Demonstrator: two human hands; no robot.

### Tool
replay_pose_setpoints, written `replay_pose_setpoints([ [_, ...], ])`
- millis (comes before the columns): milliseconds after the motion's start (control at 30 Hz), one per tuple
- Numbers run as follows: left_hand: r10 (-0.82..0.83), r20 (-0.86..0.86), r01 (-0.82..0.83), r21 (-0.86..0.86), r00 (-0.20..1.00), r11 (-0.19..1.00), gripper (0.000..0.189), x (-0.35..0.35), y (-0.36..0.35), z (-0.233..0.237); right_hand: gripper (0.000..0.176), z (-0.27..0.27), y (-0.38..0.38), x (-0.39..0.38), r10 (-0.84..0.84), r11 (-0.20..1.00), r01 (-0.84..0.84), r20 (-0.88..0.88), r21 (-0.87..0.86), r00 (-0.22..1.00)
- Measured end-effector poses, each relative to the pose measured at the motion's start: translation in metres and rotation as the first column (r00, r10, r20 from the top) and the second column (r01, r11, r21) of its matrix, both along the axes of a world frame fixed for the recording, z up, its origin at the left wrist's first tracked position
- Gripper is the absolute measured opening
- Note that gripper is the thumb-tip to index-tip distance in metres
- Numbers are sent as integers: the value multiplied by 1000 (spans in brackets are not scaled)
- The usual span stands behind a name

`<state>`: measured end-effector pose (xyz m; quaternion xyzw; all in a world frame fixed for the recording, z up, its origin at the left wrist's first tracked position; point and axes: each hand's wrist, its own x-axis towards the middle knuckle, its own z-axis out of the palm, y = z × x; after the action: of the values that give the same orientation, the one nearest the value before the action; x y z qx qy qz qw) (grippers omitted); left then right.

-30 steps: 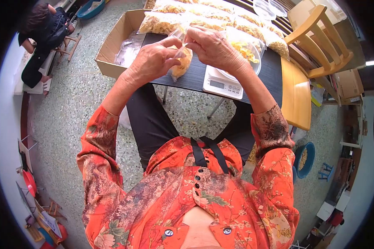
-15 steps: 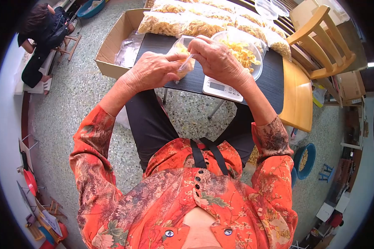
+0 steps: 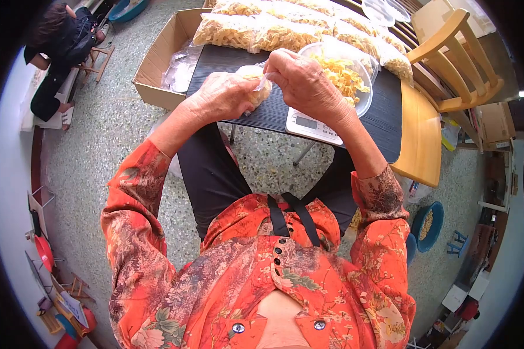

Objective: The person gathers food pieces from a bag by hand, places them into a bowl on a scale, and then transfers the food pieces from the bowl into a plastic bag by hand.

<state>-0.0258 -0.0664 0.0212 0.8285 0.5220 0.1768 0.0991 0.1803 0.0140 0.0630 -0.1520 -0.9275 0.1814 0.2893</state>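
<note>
Between my hands, over the front edge of the dark table (image 3: 215, 67), is a small clear plastic bag (image 3: 262, 95) with pale yellowish pieces in it. My left hand (image 3: 224, 96) is closed around the bag's side. With fingers pinched together, my right hand (image 3: 301, 82) grips the bag's gathered top. Just beyond my right hand stands a clear bowl (image 3: 364, 104) of yellow dried pieces (image 3: 342, 75). A white digital scale (image 3: 313, 126) lies below my right wrist, partly under the forearm.
Several filled plastic bags (image 3: 285, 35) line the table's far side. An open cardboard box (image 3: 157, 58) stands at the left with clear plastic bags (image 3: 180, 70) inside. A wooden chair (image 3: 457, 58) is at the right. Another person (image 3: 61, 52) sits at the far left.
The bag's open top has been drawn together into a narrow neck. My left hand has shifted slightly right and its fingers have curled round the bag.
</note>
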Motion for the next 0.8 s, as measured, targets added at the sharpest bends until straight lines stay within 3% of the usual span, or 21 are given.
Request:
replay_pose_setpoints([
  [67, 17, -25, -17, -1, 1000, 1000, 45, 1, 1, -3, 8, -2, 4, 1, -5, 1000, 5, -6, 15, 1000],
  [267, -92, 132, 75, 131, 987, 989, 41, -10, -3, 13, 6, 4, 18, 7, -48, 999, 47, 32, 8, 998],
  [333, 104, 434, -18, -199, 895, 980, 22, -8, -11, 32, 7, 5, 21, 10, -55, 997, 56, 31, -44, 998],
  [367, 94, 503, -16, -157, 859, 987, 8, -5, -13, 38, 7, 5, 24, 11, -53, 998, 54, 27, -42, 998],
  [400, 95, 500, -18, -157, 861, 987, 8, -7, -12, 36, 8, 6, 26, 11, -27, 999, 27, 1, -38, 1000],
  [467, 82, 654, 8, -133, 752, 991, 9, -15, -6, 30, 10, 7, 29, 9, -4, 1000, 3, -31, -29, 1000],
  [533, 85, 603, -31, -100, 793, 995, 7, -8, -11, 44, 11, 10, 31, 5, 4, 1000, -7, -113, -20, 994],
  [667, 66, 680, -106, 17, 730, 994, 11, -1, -12, 50, 14, 6, 36, 0, -28, 996, 16, -137, -84, 990],
  [733, 71, 542, -151, 105, 837, 983, 11, 1, -15, 50, 16, 3, 34, -1, -27, 1000, 26, -78, -6, 997],
  [800, 83, 528, -182, 138, 845, 974, 10, 7, -16, 46, 16, 1, 32, -2, -19, 1000, 18, -100, -11, 995],
])
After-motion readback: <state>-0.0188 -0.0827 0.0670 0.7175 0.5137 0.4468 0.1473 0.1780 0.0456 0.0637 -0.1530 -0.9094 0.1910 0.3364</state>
